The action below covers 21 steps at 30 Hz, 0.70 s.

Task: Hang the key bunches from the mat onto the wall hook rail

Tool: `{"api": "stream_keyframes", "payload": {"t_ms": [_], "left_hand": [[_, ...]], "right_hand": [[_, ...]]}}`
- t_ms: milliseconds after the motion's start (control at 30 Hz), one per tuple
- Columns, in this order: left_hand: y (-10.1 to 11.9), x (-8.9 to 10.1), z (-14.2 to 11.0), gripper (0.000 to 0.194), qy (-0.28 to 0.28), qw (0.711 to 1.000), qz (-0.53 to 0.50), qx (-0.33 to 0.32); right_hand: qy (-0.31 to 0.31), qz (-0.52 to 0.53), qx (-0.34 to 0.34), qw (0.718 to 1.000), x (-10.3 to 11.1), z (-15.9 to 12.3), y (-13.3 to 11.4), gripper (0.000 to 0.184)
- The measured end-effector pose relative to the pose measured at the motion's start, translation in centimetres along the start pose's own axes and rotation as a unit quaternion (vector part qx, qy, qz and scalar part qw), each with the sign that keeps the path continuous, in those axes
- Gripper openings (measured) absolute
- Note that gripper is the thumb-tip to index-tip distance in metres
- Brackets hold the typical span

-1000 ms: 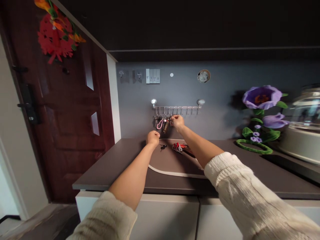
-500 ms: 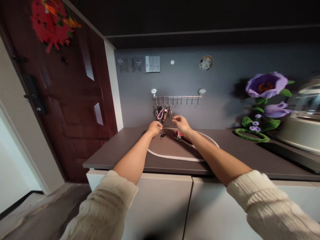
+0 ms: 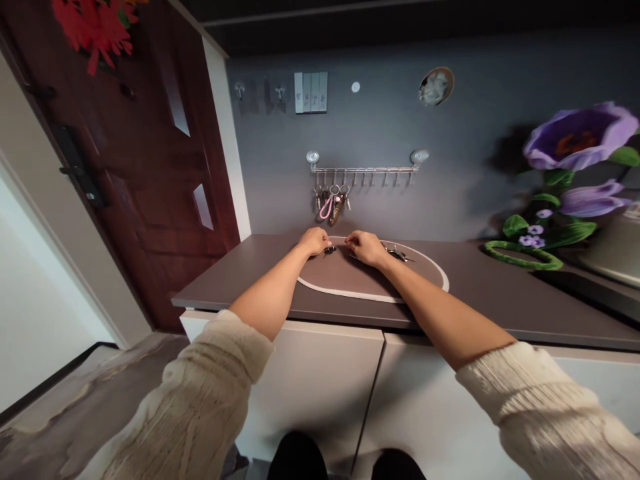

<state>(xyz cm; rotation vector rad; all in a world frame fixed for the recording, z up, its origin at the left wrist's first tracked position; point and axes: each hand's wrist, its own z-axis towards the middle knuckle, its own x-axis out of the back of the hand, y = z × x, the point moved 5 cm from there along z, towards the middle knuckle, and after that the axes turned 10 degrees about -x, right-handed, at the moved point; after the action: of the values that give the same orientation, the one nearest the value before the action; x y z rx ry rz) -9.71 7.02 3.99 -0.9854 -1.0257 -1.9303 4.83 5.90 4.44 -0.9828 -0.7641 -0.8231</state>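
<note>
My left hand (image 3: 315, 241) is low over the oval mat (image 3: 345, 291), thumb and fingers pinched on a small dark key (image 3: 330, 250) at the mat's back left. To its right, my right hand (image 3: 366, 248) rests low over the mat with fingers curled together. What those fingers hold is hidden, though a bit of something shows under them. Beside the right wrist, a bunch of keys (image 3: 399, 253) lies on the mat. Above both hands, several keys with a pink loop strap (image 3: 327, 208) hang at the left end of a clear hook rail (image 3: 367, 170).
The mat lies on a dark counter (image 3: 480, 300) above white cabinet doors (image 3: 320, 373). Purple fabric flowers (image 3: 575, 143) on a green ring base (image 3: 523, 257) stand at the right, near a pale rounded appliance (image 3: 617, 247). A dark red door (image 3: 165, 220) is at the left.
My left hand has come down onto the small key. My right hand has lowered, its fingers now curled over the mat. The view has tilted downward; the red item by the right hand is hidden.
</note>
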Motion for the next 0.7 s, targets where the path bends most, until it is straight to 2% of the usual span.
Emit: {"api": "stream_keyframes", "payload": {"t_ms": [200,333,700], "left_hand": [[0.1,-0.5,-0.1,0.015,-0.024,1.000,0.003,0.012],[0.4,-0.3,-0.3,0.012,-0.018,1.000,-0.005,0.009],[2.1,1.0,-0.2,0.013,0.018,0.996,-0.021,-0.080]], "right_hand": [[0.001,-0.020,0.023,1.000,-0.4,0.3,-0.3,0.019],[0.000,-0.027,0.039,0.999,-0.6,0.5,-0.3,0.018],[-0.011,-0.042,0.041,0.998,-0.5,0.1,-0.7,0.020]]}}
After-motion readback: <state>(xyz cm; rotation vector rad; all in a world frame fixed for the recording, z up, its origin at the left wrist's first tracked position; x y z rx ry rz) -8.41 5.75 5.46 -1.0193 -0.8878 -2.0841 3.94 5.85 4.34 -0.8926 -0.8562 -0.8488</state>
